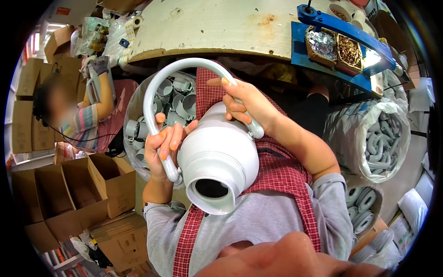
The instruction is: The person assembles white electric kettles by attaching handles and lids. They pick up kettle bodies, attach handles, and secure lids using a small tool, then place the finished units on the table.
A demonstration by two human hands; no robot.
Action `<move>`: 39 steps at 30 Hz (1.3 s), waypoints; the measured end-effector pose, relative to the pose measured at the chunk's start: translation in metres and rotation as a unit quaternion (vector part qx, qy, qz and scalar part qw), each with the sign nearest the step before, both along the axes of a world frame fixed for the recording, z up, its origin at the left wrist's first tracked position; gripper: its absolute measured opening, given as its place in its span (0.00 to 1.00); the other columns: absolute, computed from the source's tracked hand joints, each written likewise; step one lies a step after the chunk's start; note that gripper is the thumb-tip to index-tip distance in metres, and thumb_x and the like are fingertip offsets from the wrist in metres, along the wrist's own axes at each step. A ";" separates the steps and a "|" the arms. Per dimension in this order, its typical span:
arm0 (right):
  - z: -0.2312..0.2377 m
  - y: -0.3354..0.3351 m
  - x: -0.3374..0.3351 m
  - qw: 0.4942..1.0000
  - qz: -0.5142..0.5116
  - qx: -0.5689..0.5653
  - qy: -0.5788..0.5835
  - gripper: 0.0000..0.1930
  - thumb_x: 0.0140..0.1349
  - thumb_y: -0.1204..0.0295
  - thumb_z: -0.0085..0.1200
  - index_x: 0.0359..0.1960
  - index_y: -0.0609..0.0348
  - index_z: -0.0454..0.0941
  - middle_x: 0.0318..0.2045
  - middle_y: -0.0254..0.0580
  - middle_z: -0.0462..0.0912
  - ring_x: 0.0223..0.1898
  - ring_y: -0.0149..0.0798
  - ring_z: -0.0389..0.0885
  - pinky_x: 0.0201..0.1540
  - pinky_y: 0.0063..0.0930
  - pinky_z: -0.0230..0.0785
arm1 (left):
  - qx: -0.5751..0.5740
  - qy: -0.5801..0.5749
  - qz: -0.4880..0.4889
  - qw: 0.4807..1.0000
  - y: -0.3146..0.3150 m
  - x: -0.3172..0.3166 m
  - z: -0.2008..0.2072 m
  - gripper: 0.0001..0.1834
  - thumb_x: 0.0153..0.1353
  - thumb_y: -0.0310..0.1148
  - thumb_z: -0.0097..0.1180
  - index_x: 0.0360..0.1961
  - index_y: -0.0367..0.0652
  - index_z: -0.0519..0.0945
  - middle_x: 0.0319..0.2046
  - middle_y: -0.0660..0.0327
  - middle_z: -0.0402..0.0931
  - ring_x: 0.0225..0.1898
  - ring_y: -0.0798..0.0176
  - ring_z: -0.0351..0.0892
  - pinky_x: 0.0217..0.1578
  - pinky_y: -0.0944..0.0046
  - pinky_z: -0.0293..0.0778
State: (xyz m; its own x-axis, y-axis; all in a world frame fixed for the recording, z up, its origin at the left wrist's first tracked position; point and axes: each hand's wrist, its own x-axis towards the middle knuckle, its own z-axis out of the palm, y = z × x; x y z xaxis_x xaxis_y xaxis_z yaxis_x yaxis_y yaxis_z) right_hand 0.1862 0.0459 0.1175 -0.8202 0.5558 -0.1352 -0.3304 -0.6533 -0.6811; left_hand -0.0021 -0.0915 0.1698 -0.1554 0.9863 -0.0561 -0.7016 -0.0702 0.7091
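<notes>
A glossy light grey jug shell point(213, 150) rests against my apron, tilted so its round opening points toward me. A thick arched handle point(154, 87) of the same grey curves over it, with its two ends beside the shell's sides. My left hand point(164, 145) is closed around the handle near its left end, fingers spread over the shell's side. Near the other end, my right hand point(244, 104) wraps the handle, its index finger stretched out. Whether the handle's ends are joined to the shell I cannot tell.
Bags of grey parts point(177, 99) and curved grey handles point(383, 138) flank me. Ahead is a worktable point(221, 27) with a blue hand press point(346, 34) and boxes of small metal pieces point(321, 45). At left, a co-worker point(94, 108) sits behind open cartons point(76, 191).
</notes>
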 end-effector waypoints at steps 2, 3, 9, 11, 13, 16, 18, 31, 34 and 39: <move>-0.001 -0.007 -0.006 1.000 -0.023 0.019 -0.007 0.24 0.74 0.60 0.41 0.63 0.64 0.64 0.14 0.22 0.56 0.11 0.21 0.55 0.30 0.20 0.65 | 0.013 0.012 0.009 1.000 -0.002 0.000 0.000 0.19 0.63 0.28 0.43 0.55 0.40 0.69 0.09 0.73 0.63 0.27 0.70 0.69 0.67 0.42 0.59; -0.006 -0.009 -0.008 0.999 -0.035 0.008 0.006 0.23 0.74 0.61 0.42 0.63 0.64 0.63 0.14 0.22 0.57 0.11 0.20 0.55 0.30 0.19 0.65 | 0.020 0.015 0.016 1.000 -0.004 0.001 -0.001 0.18 0.62 0.28 0.43 0.54 0.39 0.69 0.09 0.73 0.63 0.27 0.70 0.69 0.67 0.42 0.59; -0.005 -0.013 -0.005 0.998 -0.008 0.041 -0.047 0.26 0.71 0.67 0.46 0.66 0.65 0.60 0.17 0.22 0.60 0.15 0.18 0.59 0.35 0.18 0.65 | -0.002 0.025 0.107 0.994 -0.035 0.000 -0.013 0.17 0.63 0.29 0.41 0.51 0.34 0.70 0.12 0.70 0.64 0.38 0.65 0.76 0.70 0.50 0.55; -0.022 -0.010 0.002 0.998 -0.054 0.031 0.004 0.30 0.69 0.67 0.50 0.67 0.68 0.57 0.20 0.25 0.66 0.17 0.18 0.63 0.40 0.17 0.67 | 0.054 -0.065 0.082 0.993 -0.020 0.004 -0.020 0.17 0.62 0.27 0.43 0.51 0.34 0.69 0.13 0.70 0.62 0.34 0.67 0.73 0.68 0.54 0.58; -0.026 -0.008 0.016 0.997 -0.071 0.001 0.038 0.32 0.68 0.67 0.51 0.68 0.69 0.55 0.22 0.26 0.67 0.18 0.18 0.64 0.45 0.17 0.68 | 0.050 -0.163 0.029 0.985 -0.011 0.010 -0.043 0.15 0.58 0.24 0.42 0.48 0.37 0.67 0.11 0.72 0.61 0.31 0.71 0.71 0.68 0.64 0.57; -0.035 -0.014 0.031 0.985 -0.105 -0.076 0.118 0.31 0.68 0.66 0.51 0.68 0.68 0.55 0.21 0.26 0.65 0.18 0.19 0.63 0.47 0.19 0.68 | 0.100 -0.166 -0.019 0.981 -0.004 0.025 -0.052 0.08 0.55 0.24 0.43 0.37 0.43 0.67 0.11 0.68 0.63 0.27 0.73 0.70 0.68 0.65 0.56; -0.036 -0.021 0.033 0.989 -0.107 -0.056 0.085 0.31 0.68 0.65 0.50 0.68 0.68 0.56 0.21 0.27 0.65 0.18 0.20 0.63 0.46 0.19 0.69 | 0.131 -0.165 -0.044 0.977 -0.005 0.025 -0.055 0.08 0.54 0.25 0.44 0.36 0.44 0.68 0.11 0.67 0.63 0.26 0.72 0.70 0.67 0.64 0.56; -0.026 -0.040 0.040 0.984 -0.163 0.049 -0.054 0.31 0.70 0.56 0.48 0.66 0.66 0.59 0.21 0.28 0.65 0.21 0.26 0.66 0.42 0.23 0.70 | 0.033 0.031 -0.001 0.999 -0.017 0.022 -0.049 0.04 0.56 0.28 0.48 0.32 0.42 0.69 0.14 0.66 0.67 0.23 0.73 0.68 0.68 0.60 0.55; -0.025 -0.028 0.050 0.986 -0.163 0.029 -0.020 0.34 0.69 0.43 0.39 0.60 0.65 0.66 0.18 0.29 0.64 0.23 0.31 0.68 0.30 0.25 0.67 | 0.007 0.197 0.024 0.980 -0.003 0.022 -0.038 0.08 0.63 0.33 0.53 0.40 0.41 0.73 0.28 0.68 0.72 0.24 0.79 0.65 0.24 0.76 0.61; -0.081 0.012 0.021 0.987 -0.004 -0.073 0.140 0.28 0.73 0.48 0.37 0.55 0.63 0.70 0.22 0.31 0.72 0.25 0.32 0.71 0.30 0.24 0.66 | 0.524 0.607 0.148 0.579 0.000 -0.023 0.002 0.09 0.53 0.35 0.64 0.36 0.48 0.82 0.30 0.66 0.79 0.34 0.61 0.78 0.37 0.60 0.75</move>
State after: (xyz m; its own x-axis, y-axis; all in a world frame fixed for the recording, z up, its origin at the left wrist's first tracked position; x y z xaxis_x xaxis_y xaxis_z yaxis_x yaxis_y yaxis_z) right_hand 0.2077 0.0578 0.0368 -0.8326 0.5536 0.0175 -0.4979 -0.7343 -0.4615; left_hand -0.0253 -0.0913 0.1713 0.3763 0.3000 0.8766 0.4228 -0.8975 0.1257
